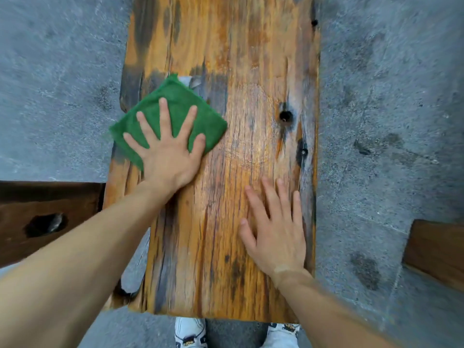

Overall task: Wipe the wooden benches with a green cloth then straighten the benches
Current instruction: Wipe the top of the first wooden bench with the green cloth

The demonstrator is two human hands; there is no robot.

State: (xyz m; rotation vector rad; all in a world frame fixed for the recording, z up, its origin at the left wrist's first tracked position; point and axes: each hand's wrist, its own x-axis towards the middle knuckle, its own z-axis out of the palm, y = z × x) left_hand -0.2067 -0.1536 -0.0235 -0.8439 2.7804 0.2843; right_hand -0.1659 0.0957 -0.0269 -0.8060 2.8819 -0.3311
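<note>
Cloth (175,106), green and folded square, lies on the bench (226,59) near its left edge, one corner overhanging. The left hand (168,151) presses it flat with fingers spread straight. The right hand (276,229) rests flat on the bench, fingers straight, near the right edge, apart from the cloth.

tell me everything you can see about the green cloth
The green cloth is a fuzzy, towel-like square, seemingly folded, lying flat and turned like a diamond on the left side of the wooden bench. Its left corner overhangs the bench edge. The left hand presses on it with spread, straight fingers, covering its near corner. Nothing else touches it.
</note>
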